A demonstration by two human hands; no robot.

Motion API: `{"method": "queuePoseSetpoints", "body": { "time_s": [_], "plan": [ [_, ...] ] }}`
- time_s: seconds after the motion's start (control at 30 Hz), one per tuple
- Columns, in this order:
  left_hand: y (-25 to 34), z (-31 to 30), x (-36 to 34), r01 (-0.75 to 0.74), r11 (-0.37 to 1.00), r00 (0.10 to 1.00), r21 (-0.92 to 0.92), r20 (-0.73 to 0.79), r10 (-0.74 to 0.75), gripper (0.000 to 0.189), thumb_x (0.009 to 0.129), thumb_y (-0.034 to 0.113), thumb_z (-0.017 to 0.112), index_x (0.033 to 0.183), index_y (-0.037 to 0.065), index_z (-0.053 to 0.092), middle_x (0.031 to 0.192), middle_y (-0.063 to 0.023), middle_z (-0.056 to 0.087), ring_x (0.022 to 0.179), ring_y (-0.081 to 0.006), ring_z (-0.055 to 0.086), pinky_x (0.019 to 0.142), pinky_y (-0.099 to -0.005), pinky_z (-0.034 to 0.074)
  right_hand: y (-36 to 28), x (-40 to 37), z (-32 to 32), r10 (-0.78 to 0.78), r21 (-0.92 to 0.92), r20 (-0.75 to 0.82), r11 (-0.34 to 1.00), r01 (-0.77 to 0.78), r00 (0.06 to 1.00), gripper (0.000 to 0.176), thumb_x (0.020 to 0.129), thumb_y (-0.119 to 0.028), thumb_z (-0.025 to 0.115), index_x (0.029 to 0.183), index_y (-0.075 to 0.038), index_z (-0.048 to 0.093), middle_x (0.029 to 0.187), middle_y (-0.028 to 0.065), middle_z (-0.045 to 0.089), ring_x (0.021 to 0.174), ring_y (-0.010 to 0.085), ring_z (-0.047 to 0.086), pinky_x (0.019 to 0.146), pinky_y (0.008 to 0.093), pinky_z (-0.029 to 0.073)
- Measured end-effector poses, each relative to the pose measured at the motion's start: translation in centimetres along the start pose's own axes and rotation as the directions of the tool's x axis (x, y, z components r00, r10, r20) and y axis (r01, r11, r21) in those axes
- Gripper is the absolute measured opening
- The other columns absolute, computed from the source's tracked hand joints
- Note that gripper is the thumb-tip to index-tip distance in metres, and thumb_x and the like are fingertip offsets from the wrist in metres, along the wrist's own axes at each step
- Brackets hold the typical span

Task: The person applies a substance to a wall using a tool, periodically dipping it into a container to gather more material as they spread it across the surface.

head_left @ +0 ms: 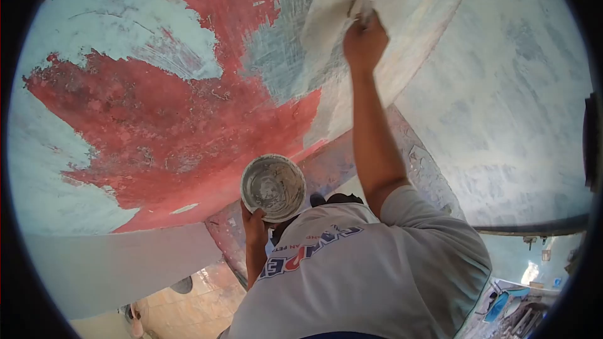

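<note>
Shirt (377, 276), one, grey and printed, fills my near view. Beyond it, at left, I see the left hand (253, 221), forearm raised, fingers closed on one round bowl (274, 188) smeared inside with grey paste. Far right, the right hand (366, 37), arm stretched up, clenches one blurred tool (364, 7) at the patchy, scuffed red-and-whitish wall (188, 113).

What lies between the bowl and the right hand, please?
Between the bowl and the right hand, only the painted surface shows: red part, then pale coating, in the head view.
</note>
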State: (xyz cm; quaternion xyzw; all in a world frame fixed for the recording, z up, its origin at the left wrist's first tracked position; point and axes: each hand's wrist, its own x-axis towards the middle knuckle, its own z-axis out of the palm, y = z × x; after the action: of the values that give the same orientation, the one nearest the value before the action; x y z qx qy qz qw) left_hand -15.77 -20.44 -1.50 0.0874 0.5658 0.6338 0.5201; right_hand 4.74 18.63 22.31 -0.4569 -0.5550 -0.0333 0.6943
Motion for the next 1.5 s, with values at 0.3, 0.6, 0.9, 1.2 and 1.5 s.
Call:
{"method": "queuePoseSetpoints", "body": {
  "time_s": [0.3,0.6,0.9,1.2,1.5],
  "plan": [
    [3.3,4.7,-1.4,-0.058,0.998,0.998,0.004,0.029,0.058,0.071,0.076,-0.008,0.044,0.145,0.009,0.040,0.125,-0.0113,0.056,0.106,-0.0243,0.065,0.079,-0.0350,0.061,-16.5,-13.9,0.3,-0.284,0.359,0.310,0.919,0.165,0.907,0.071,0.074,0.005,0.059,0.144,-0.004,0.052,0.143,0.0195,0.057,0.124,0.0341,0.062,0.093,0.0391,0.059],
    [1.6,3.1,-1.4,-0.058,0.998,0.998,-0.005,0.008,0.058,0.073,0.076,-0.007,0.043,0.146,0.010,0.040,0.124,-0.0094,0.056,0.104,-0.0232,0.064,0.071,-0.0340,0.061,-6.9,-5.6,-2.4,0.041,0.140,0.115,0.988,-0.057,0.993,0.049,0.082,0.005,0.053,0.130,-0.002,0.064,0.103,0.0234,0.072,0.078,0.0406,0.072,0.066,0.0429,0.057],
    [0.9,1.7,-0.9,-0.071,0.998,0.998,-0.004,-0.004,0.070,0.074,0.075,-0.007,0.044,0.147,0.011,0.040,0.125,-0.0111,0.057,0.104,-0.0258,0.066,0.067,-0.0359,0.063,-13.6,-14.4,1.0,-0.271,0.349,0.266,0.922,0.169,0.925,0.067,0.077,-0.001,0.059,0.143,-0.005,0.053,0.130,0.0197,0.064,0.116,0.0386,0.065,0.099,0.0446,0.054],
    [0.6,1.3,-0.2,-0.099,0.995,0.995,0.001,0.025,0.099,0.073,0.076,-0.007,0.043,0.146,0.011,0.039,0.127,-0.0133,0.055,0.106,-0.0284,0.065,0.071,-0.0373,0.064,-7.2,-8.8,-2.0,0.115,0.280,0.223,0.944,-0.176,0.968,0.017,0.087,-0.002,0.061,0.103,-0.001,0.068,0.077,0.0203,0.066,0.066,0.0354,0.065,0.061,0.0408,0.050],
    [2.1,1.6,-2.6,-0.055,0.997,0.998,-0.045,-0.029,0.054,0.076,0.075,-0.005,0.044,0.147,0.014,0.036,0.125,-0.0172,0.056,0.093,-0.0353,0.071,0.055,-0.0462,0.067,-3.5,-3.6,0.4,0.108,0.045,0.111,0.993,-0.113,0.988,0.048,0.081,0.003,0.052,0.126,-0.001,0.066,0.098,0.0255,0.071,0.079,0.0435,0.069,0.070,0.0464,0.054]
  ]
}}
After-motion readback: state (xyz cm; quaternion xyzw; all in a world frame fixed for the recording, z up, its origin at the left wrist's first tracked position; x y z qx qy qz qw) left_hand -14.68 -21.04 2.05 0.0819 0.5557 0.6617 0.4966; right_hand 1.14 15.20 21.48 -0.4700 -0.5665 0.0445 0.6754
